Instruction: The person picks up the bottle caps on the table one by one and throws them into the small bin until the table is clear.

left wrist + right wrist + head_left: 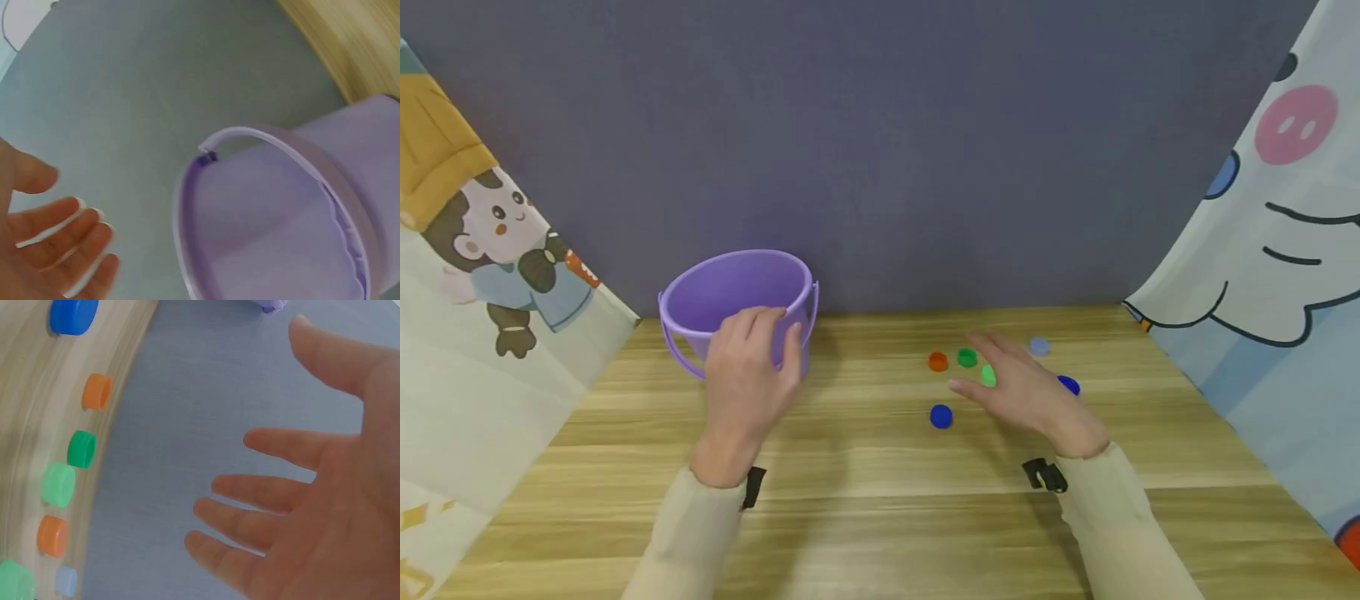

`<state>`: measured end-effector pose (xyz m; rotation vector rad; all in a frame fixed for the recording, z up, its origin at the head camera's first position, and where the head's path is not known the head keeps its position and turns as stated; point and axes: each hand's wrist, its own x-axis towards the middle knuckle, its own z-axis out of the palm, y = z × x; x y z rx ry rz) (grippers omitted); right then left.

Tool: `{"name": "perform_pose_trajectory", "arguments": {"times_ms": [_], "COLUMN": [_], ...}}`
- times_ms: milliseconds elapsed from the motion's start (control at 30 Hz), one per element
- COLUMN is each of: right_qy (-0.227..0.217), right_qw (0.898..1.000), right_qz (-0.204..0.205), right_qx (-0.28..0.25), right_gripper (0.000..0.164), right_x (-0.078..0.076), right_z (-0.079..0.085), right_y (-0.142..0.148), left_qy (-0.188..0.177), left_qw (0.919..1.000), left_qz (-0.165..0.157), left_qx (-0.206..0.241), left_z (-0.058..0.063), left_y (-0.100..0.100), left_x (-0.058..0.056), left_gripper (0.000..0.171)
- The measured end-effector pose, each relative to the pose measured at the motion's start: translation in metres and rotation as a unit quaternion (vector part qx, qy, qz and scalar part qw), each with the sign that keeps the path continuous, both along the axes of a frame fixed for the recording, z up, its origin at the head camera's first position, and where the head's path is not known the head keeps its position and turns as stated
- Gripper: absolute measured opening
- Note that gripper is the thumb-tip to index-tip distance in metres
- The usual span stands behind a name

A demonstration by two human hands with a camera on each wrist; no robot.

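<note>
A purple bucket with a purple handle stands at the back left. My left hand is in front of the bucket, overlapping its near side in the head view. In the left wrist view, its fingers are spread apart from the bucket and hold nothing. Over the bottle caps hovers my right hand, empty, with thumb and fingers apart. Around it lie a blue cap, an orange cap, a green cap, a light green cap and a pale blue cap. A second orange cap is hidden in the head view.
The wooden table ends at a dark grey panel behind. Printed cloths hang on both sides, the left cloth and the right cloth. A dark blue cap lies beyond my right wrist.
</note>
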<state>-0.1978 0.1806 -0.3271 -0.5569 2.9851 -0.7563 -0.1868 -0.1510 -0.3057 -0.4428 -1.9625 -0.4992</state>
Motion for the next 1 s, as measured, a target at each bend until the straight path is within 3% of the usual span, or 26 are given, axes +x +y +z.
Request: {"name": "perform_pose_trajectory", "arguments": {"times_ms": [400,633,1000], "right_qy": [0.008,0.004,0.008], "right_qw": [1.0,1.0,1.0], "right_qz": [-0.005,-0.014,-0.003], "right_qx": [-0.001,-0.001,-0.019], "right_gripper": [0.081,0.084,0.075], "right_x": [-0.004,-0.008,-0.015], "right_z": [-0.008,-0.013,-0.023], "right_y": [0.0,-0.002,-0.004], "left_qy": [0.03,0.027,0.029], "left_qw": [0.9991,0.9989,0.9984], "left_qz": [-0.029,-0.037,-0.041], "left_qx": [0.003,-0.007,-0.026], "left_z": [-0.004,-0.007,-0.014], "left_y": [-0.018,-0.025,-0.036], "left_x": [-0.02,-0.026,-0.037], "left_gripper": [0.024,0.027,0.033]}}
